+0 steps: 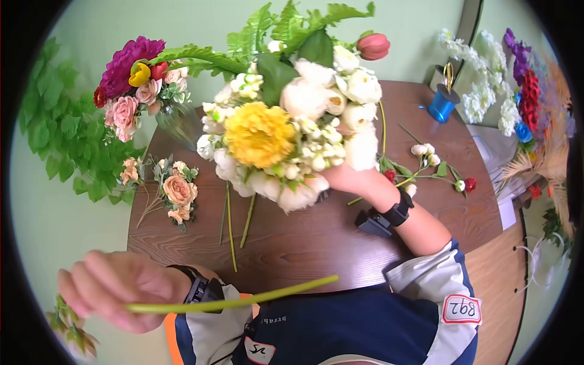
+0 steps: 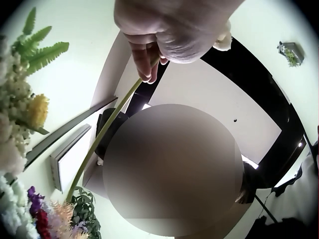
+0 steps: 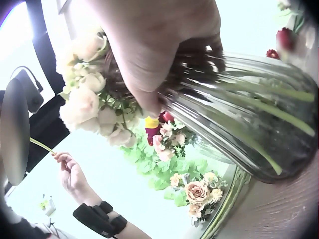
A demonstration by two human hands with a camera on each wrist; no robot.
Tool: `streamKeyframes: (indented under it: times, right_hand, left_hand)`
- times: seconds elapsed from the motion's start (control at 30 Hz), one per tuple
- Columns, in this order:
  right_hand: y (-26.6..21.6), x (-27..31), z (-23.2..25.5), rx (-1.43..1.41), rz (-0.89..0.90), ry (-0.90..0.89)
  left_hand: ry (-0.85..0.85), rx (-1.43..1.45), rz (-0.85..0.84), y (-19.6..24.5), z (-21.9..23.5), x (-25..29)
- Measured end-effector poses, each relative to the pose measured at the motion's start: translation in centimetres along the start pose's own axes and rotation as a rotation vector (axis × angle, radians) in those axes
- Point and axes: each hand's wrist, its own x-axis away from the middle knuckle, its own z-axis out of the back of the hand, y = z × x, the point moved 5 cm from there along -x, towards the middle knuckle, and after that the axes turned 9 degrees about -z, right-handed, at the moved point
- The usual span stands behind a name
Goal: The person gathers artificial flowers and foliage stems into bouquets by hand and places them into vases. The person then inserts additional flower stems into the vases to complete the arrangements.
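Gripping the neck of a clear ribbed vase point(image 3: 249, 117), the right hand point(image 3: 159, 42) is closing its fingers and thumb around the glass, just below the flowers. Green stems are extending down inside the vase. The bouquet point(image 1: 304, 131) is filling the vase's mouth and, in the head view, is hiding most of the glass; it is combining white blooms, a yellow flower point(image 1: 260, 135), fern fronds point(image 1: 257, 33) and a pink bud point(image 1: 373, 47). To the bouquet's side, near the person's body, the left hand point(image 1: 121, 289) is pinching a long green stem point(image 1: 243, 301) between thumb and fingers, with blurred flower heads point(image 1: 76, 337) showing beyond the hand. On the brown table point(image 1: 304, 249), loose stems point(image 1: 232, 234) and a peach flower spray point(image 1: 178, 190) are lying left of the right forearm; red and white flowers point(image 1: 424, 152) are lying to its right. A blue spool point(image 1: 442, 104) is resting near the far right edge.
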Motion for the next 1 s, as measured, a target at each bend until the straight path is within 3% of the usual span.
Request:
streamKeyframes:
  times: [0.07, 0.13, 0.17, 0.23, 0.27, 0.33, 0.37, 0.4, 0.43, 0.5, 0.53, 0.6, 0.63, 0.67, 0.73, 0.77, 0.8, 0.83, 0.87, 0.93, 0.97, 1.0]
  right_hand:
    - [-0.9, 0.9, 1.2, 0.221, 0.092, 0.061]
    - [-0.8, 3.0, 2.7, 0.729, 0.027, -0.066]
    - [-1.6, 3.6, 3.8, 0.719, -0.197, -0.344]
    - [-4.8, 4.2, 6.0, 0.636, -0.162, -0.315]
    - [-6.0, 4.6, 6.6, 0.555, -0.12, -0.291]
    - [-8.9, 5.2, 6.9, 0.142, 0.125, -0.164]
    - [-9.6, 5.7, 6.1, -0.044, 0.158, -0.165]
    - [-10.0, 5.8, 5.7, -0.025, 0.113, -0.335]
    - [-9.9, 5.8, 5.3, -0.027, 0.08, -0.373]
    - [-9.3, 5.4, 4.4, -0.03, 0.048, -0.41]
    - [-8.7, 5.0, 4.0, -0.088, 0.051, -0.419]
    - [-8.3, 4.4, 4.0, -0.149, 0.053, -0.428]
    - [-8.2, 4.2, 4.4, -0.205, 0.079, -0.411]
    - [-8.1, 4.0, 4.9, -0.259, 0.104, -0.393]
    - [-7.3, 3.9, 6.8, -0.529, -0.072, -0.378]
    - [-6.9, 3.9, 8.1, -0.625, -0.161, -0.3]
    - [-6.2, 3.7, 9.7, -0.725, -0.138, -0.196]
    - [-5.6, 3.7, 11.6, -0.843, -0.037, 0.016]
    - [-4.8, 3.3, 13.3, -0.876, 0.165, 0.173]
    - [-2.8, 3.5, 16.7, -0.746, 0.188, 0.481]
    - [-2.0, 3.4, 17.8, -0.796, 0.25, 0.518]
    - [-1.3, 3.0, 18.2, -0.796, 0.247, 0.518]
  left_hand:
    - [-0.06, -0.047, 0.067, -1.1, -1.4, 0.6]
    - [-0.11, -0.127, 0.419, -3.9, -2.2, 1.5]
    - [-0.104, -0.164, 0.474, -4.8, -2.4, 2.2]
    - [-0.101, -0.196, 0.528, -6.1, -3.2, 2.9]
    - [-0.18, -0.318, 0.639, -6.9, -3.7, 3.4]
    - [-0.358, -0.397, 0.795, -8.5, -4.6, 4.3]
    - [-0.29, -0.304, 0.889, -8.9, -4.4, 5.5]
    - [-0.222, -0.209, 0.982, -9.2, -4.4, 6.4]
    - [-0.225, -0.208, 0.982, -9.3, -4.2, 6.3]
    - [-0.452, -0.257, 1.052, -9.5, -4.6, 6.1]
    - [-0.453, -0.257, 1.052, -9.4, -4.8, 6.3]
    - [-0.141, -0.05, 1.061, -9.2, -5.0, 6.6]
    - [-0.378, -0.192, 1.047, -9.4, -5.3, 5.7]
    - [-0.421, -0.301, 0.876, -9.3, -5.6, 5.0]
    - [-0.46, -0.438, 0.698, -9.1, -5.1, 4.4]
    - [-0.432, -0.556, 0.638, -8.7, -3.4, 5.2]
    - [-0.402, -0.672, 0.574, -8.4, -2.0, 5.9]
    - [-0.277, -0.534, 0.367, -8.7, -3.4, 4.6]
    - [-0.274, -0.532, 0.372, -8.7, -3.2, 4.7]
    - [-0.158, -0.619, 0.247, -8.0, -1.7, 4.8]
    - [-0.202, -0.728, 0.112, -8.1, -1.1, 4.8]
    - [-0.201, -0.726, 0.115, -8.7, -0.9, 4.8]
